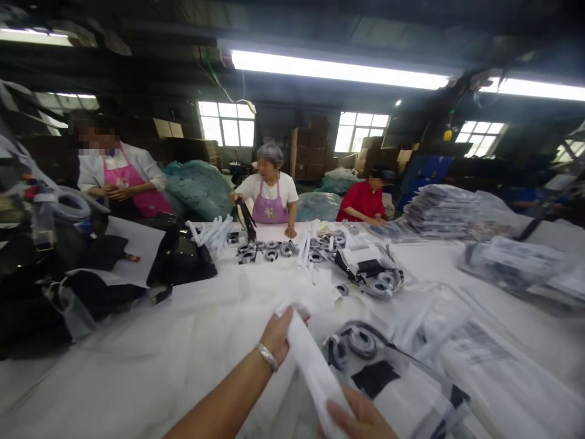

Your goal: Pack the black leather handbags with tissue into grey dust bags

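A long, flat white strip (308, 356) runs between my two hands, slanting from the middle of the table down to the lower right. My left hand (278, 334), with a silver bracelet at the wrist, is closed around its far end. Lower down, my right hand (361, 414) grips the near part between thumb and fingers. I cannot tell whether the strip is paper, cloth or plastic. Just right of it lies a clear plastic bag (411, 390) with white and black pieces inside. Grey coiled straps (361, 341) rest at the top of that bag.
Several grey coils (272, 253) and white rolled strips (214, 235) lie across the far side of the table. A filled bag (368, 268) sits beyond my hands. Black packages (183, 259) are at left, stacked flat bags (443, 210) at right. Three people work opposite, one holding black straps (247, 219).
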The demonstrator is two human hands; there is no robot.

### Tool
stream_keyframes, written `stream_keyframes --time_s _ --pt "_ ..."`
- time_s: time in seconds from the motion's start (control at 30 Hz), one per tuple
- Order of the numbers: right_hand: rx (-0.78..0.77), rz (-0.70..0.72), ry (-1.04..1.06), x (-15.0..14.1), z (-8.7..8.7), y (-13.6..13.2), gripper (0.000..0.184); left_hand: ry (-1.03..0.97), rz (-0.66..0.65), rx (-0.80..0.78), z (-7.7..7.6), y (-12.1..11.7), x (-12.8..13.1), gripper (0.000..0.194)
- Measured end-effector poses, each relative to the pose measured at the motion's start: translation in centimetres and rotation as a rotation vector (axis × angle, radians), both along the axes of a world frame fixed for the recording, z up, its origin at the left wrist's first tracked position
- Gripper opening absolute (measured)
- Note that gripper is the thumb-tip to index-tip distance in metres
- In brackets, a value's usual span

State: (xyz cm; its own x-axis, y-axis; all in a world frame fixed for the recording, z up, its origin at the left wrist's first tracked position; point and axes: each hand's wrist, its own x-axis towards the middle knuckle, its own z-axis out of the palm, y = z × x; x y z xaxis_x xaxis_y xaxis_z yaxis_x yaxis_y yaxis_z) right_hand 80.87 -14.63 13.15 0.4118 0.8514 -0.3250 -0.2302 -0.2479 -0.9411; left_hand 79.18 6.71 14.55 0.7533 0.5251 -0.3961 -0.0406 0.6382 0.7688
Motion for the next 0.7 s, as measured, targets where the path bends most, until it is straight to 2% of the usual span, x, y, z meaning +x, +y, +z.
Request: stream_keyframes --time_s 0.07,0.13,0.23,0.33,0.43,0.47,0.53,0.6,0.7 --pt "-0.039 -0.071 0.013 3.5 0.7 3.8 0.050 0.015 -0.002 0.065 -0.5 4.3 2.8 0.037" --pt "-0.058 -0.080 0.000 7.4 1.2 8.4 0.038 0.043 -0.027 0.143 -1.6 7.9 4.3 0.051" --pt "-0.070 -0.097 -0.042 13.5 0.5 16.0 0.022 0.115 -0.072 0.311 -5.0 11.1 3.9 0.063" --pt "-0.120 -0.114 -0.092 18.6 -1.7 23.6 0.021 0.154 -0.121 0.531 -9.7 11.4 1.5 0.053" --pt "-0.128 -0.159 -0.155 22.1 -3.3 30.7 0.025 0.130 -0.197 0.717 -14.1 10.0 -0.4 0.036" --pt "-0.106 -0.179 -0.185 23.0 -3.5 32.8 0.025 0.116 -0.241 0.827 -15.3 9.5 -0.6 0.032" --pt "-0.025 -0.219 -0.262 24.6 -3.4 36.8 0.027 0.092 -0.357 1.138 -17.3 8.8 -0.3 0.032" --pt "0.075 -0.258 -0.348 25.9 -3.3 40.3 0.028 0.065 -0.449 1.359 -18.9 8.5 0.5 0.034" --pt "0.139 -0.284 -0.451 27.2 -4.7 43.8 0.031 0.007 -0.512 1.450 -20.6 8.5 1.8 0.034"
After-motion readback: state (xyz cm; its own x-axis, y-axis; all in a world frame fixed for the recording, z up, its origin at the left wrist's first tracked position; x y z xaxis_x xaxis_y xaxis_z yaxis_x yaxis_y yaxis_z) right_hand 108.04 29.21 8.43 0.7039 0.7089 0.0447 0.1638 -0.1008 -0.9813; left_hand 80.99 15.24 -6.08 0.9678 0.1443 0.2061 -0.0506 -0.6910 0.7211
